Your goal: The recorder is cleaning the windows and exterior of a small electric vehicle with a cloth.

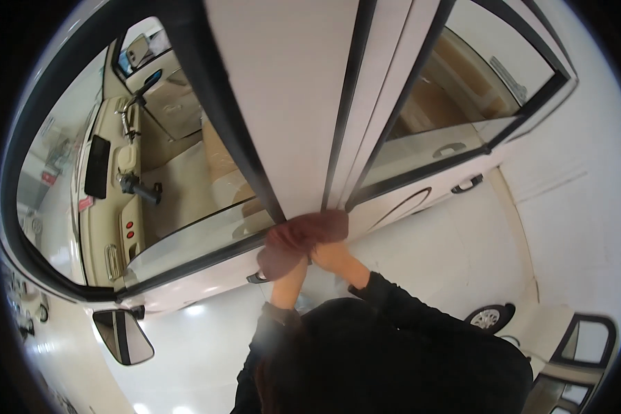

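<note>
A reddish-brown cloth (308, 230) is bunched against the side of a pale small vehicle, where the pillar (284, 103) meets the window ledge. My right hand (334, 256) grips its lower right part, with the fingertips hidden. The cloth's left part drapes over my left hand (292, 274), so only the back of that hand and the wrist show. Just beside my left hand is the front door handle (257, 278). The front window frame (222, 103) and the rear window frame (419, 165) rise on either side of the pillar.
A side mirror (124, 336) juts out at the lower left. The rear door handle (467, 183) sticks out on the right. Through the front window a dashboard (127, 171) with handlebars shows. Another vehicle (574, 357) stands behind me at the lower right, on a glossy floor (186, 357).
</note>
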Available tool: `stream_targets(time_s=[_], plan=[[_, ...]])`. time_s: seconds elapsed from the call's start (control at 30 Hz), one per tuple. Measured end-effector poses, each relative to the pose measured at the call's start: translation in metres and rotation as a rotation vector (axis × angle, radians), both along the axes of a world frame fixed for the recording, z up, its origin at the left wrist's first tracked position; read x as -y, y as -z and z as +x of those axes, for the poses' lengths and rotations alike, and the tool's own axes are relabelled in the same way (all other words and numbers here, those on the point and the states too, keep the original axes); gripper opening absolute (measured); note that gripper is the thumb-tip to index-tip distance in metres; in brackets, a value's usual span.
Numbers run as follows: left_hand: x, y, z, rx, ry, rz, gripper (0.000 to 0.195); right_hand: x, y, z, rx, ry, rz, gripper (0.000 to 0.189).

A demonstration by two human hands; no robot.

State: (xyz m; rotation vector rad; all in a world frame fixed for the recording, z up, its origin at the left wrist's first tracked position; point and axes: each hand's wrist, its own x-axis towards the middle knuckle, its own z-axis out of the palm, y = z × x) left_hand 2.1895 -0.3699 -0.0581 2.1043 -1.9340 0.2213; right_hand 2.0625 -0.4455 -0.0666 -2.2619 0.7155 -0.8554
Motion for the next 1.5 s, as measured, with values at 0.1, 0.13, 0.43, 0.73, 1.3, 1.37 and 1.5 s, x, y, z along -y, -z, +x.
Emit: stream_targets(time_s=[0.1,0.13,0.43,0.73,1.3,1.37,1.5], plan=[[0.007,0.0,-0.025,-0.73,-0.354,0.047,0.058,0.01,-0.002,-0.014,0.007,-0.041,0.018,0.033],[0.009,0.0,-0.028,-0.492,-0.391,-0.146,0.059,0.012,-0.019,-0.01,0.017,-0.067,0.033,0.033],[0.01,-0.033,-0.015,-0.264,-0.585,-0.276,0.068,0.043,-0.192,0.0,0.601,-0.393,-0.023,0.034],[0.014,-0.053,-0.092,-0.602,-0.574,-0.272,0.056,0.063,-0.108,-0.031,0.106,-0.51,0.036,0.046],[-0.046,0.011,0.015,-0.56,-0.772,-0.395,0.047,-0.013,-0.063,0.053,-0.197,-0.459,-0.122,0.041],[-0.06,0.002,0.033,-0.541,-0.728,-0.347,0.048,-0.02,-0.066,0.071,-0.155,-0.407,0.01,0.044],[-0.097,-0.009,0.089,-0.177,-0.64,-0.397,0.05,-0.052,-0.07,0.125,-0.156,-0.528,-0.022,0.047]])
